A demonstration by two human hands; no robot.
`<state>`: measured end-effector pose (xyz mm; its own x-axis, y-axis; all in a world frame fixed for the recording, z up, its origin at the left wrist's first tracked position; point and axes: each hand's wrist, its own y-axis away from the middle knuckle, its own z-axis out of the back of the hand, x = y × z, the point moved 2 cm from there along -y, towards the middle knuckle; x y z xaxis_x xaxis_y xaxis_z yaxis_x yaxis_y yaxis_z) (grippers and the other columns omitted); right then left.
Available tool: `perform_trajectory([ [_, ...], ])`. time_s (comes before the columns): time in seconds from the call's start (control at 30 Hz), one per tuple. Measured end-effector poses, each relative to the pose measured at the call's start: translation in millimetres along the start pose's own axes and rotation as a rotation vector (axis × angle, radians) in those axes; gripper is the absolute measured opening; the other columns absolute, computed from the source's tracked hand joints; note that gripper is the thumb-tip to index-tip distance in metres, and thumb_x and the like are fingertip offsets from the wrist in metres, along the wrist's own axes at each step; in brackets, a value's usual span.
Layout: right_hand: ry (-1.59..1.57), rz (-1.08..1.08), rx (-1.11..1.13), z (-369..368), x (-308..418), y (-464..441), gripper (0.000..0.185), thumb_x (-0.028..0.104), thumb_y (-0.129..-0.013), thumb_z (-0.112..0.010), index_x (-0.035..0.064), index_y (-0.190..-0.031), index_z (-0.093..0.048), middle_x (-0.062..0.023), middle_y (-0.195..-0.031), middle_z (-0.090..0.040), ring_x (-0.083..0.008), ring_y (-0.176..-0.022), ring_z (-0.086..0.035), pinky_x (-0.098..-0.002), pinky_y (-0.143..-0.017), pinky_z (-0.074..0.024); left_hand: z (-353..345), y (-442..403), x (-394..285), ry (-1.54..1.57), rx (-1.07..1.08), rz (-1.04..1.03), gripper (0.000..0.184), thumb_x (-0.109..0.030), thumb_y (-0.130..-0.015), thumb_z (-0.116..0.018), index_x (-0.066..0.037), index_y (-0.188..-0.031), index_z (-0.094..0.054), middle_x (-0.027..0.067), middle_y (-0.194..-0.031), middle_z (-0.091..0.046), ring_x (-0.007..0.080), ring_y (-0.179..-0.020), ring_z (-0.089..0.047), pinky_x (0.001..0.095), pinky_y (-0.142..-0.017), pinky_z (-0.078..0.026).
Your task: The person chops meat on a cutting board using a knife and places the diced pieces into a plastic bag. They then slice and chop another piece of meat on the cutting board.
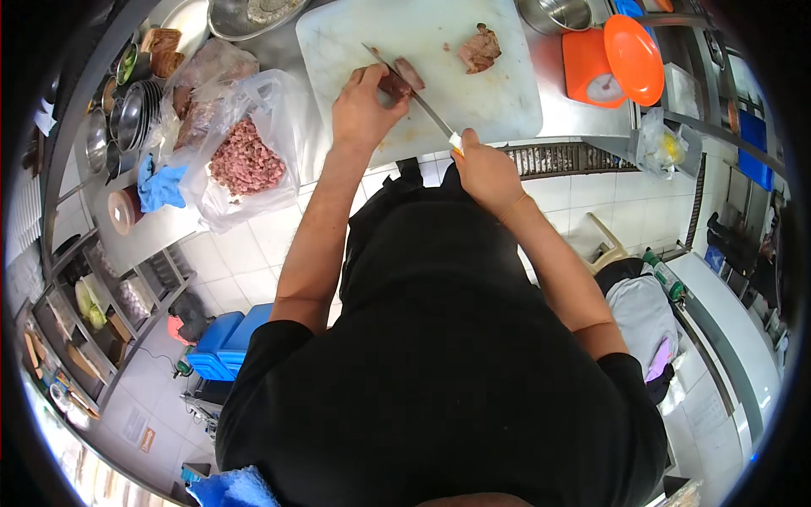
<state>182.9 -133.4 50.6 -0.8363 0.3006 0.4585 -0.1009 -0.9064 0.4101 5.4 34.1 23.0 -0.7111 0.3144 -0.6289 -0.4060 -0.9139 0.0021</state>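
Observation:
On the white cutting board (498, 110), my left hand (365, 108) pinches a dark piece of meat (391, 85) with bent fingers. My right hand (488, 176) is wrapped round the white handle of a knife (435, 117). The blade runs up and left, close beside my left fingertips, between the held meat and a cut slice (410, 73). A larger browned chunk of meat (480, 49) lies apart at the board's upper right.
Left of the board are a plastic bag of diced meat (247, 160), a blue cloth (160, 184) and stacked metal bowls (135, 114). An orange scale (589, 72) with an orange plate (634, 61) stands right. A metal pot (556, 13) is behind.

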Motion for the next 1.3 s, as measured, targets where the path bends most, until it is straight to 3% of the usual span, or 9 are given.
perform_trajectory([
  [0.13,-0.012,-0.004,-0.016,-8.5,-4.5,-1.2,0.034,0.032,-0.109,-0.057,-0.001,-0.117,-0.05,-0.0278,-0.083,-0.073,-0.0481,-0.078,-0.073,-0.0613,-0.071,-0.0563,0.7,0.2,-1.7,-0.049,0.012,-0.027,0.053,-0.029,-0.079,-0.09,-0.01,-0.123,-0.068,0.01,-0.118,-0.073,0.0271,-0.101,-0.075,0.0404,-0.087,-0.062],
  [0.23,0.016,0.006,-0.039,-12.5,-14.5,8.5,0.033,0.032,-0.108,-0.058,0.0008,-0.116,-0.05,-0.0259,-0.079,-0.072,-0.0472,-0.075,-0.072,-0.0596,-0.068,-0.0564,1.5,1.1,-5.8,0.012,-0.009,-0.031,0.044,-0.024,-0.076,-0.088,-0.011,-0.113,-0.067,0.0049,-0.106,-0.075,0.0295,-0.106,-0.072,0.0447,-0.091,-0.059],
  [0.33,0.058,-0.011,-0.041,-10.4,-24.5,33.4,0.032,0.03,-0.107,-0.059,0.0006,-0.114,-0.05,-0.0218,-0.08,-0.074,-0.0437,-0.074,-0.074,-0.058,-0.066,-0.0568,1.4,3.2,-7.1,-0.007,-0.052,-0.005,0.044,-0.023,-0.076,-0.088,-0.012,-0.113,-0.067,0.0036,-0.104,-0.076,0.0278,-0.105,-0.072,0.0442,-0.091,-0.059],
  [0.53,0.072,0.023,-0.09,-6.2,-37.3,39.5,0.032,0.032,-0.106,-0.062,0.0027,-0.112,-0.052,-0.0213,-0.076,-0.072,-0.044,-0.072,-0.073,-0.0566,-0.062,-0.0566,2.6,5.1,-8.4,0.017,-0.033,0.0,0.042,-0.023,-0.077,-0.088,-0.012,-0.112,-0.067,0.0022,-0.102,-0.076,0.0257,-0.111,-0.07,0.0444,-0.091,-0.059],
  [0.63,0.07,-0.008,-0.119,-1.4,-37.7,33.9,0.033,0.033,-0.106,-0.063,0.0022,-0.113,-0.052,-0.0223,-0.075,-0.072,-0.0451,-0.072,-0.073,-0.0569,-0.063,-0.0568,2.7,4.9,-3.4,-0.038,0.01,-0.026,0.059,-0.033,-0.078,-0.092,-0.011,-0.127,-0.067,0.008,-0.123,-0.071,0.0237,-0.105,-0.074,0.0405,-0.088,-0.061],
  [0.73,0.056,-0.079,-0.185,6.1,-49.8,30.9,0.034,0.033,-0.106,-0.064,0.0017,-0.113,-0.053,-0.0231,-0.075,-0.072,-0.0454,-0.072,-0.073,-0.0573,-0.064,-0.0569,5.5,7.2,-9.5,0.041,-0.026,-0.017,0.042,-0.024,-0.078,-0.089,-0.012,-0.112,-0.067,0.0012,-0.097,-0.076,0.025,-0.111,-0.069,0.0441,-0.091,-0.058],
  [0.97,0.072,0.012,-0.116,49.2,-17.9,49.3,0.033,0.031,-0.105,-0.066,0.0007,-0.113,-0.055,-0.0227,-0.075,-0.071,-0.0451,-0.072,-0.072,-0.0564,-0.065,-0.0566,2.6,8.4,-3.6,-0.004,-0.044,-0.043,0.046,-0.029,-0.08,-0.09,-0.012,-0.115,-0.067,0.0029,-0.104,-0.076,0.0262,-0.112,-0.069,0.045,-0.09,-0.059],
  [1.3,0.118,-0.022,0.024,77.4,14.1,66.8,0.032,0.026,-0.103,-0.068,-0.002,-0.112,-0.055,-0.0227,-0.075,-0.071,-0.0432,-0.073,-0.073,-0.0546,-0.067,-0.0566,2.8,6.7,1.6,0.028,-0.031,-0.035,0.052,-0.031,-0.079,-0.091,-0.012,-0.121,-0.068,0.0065,-0.114,-0.074,0.0268,-0.105,-0.073,0.0439,-0.089,-0.06],
])
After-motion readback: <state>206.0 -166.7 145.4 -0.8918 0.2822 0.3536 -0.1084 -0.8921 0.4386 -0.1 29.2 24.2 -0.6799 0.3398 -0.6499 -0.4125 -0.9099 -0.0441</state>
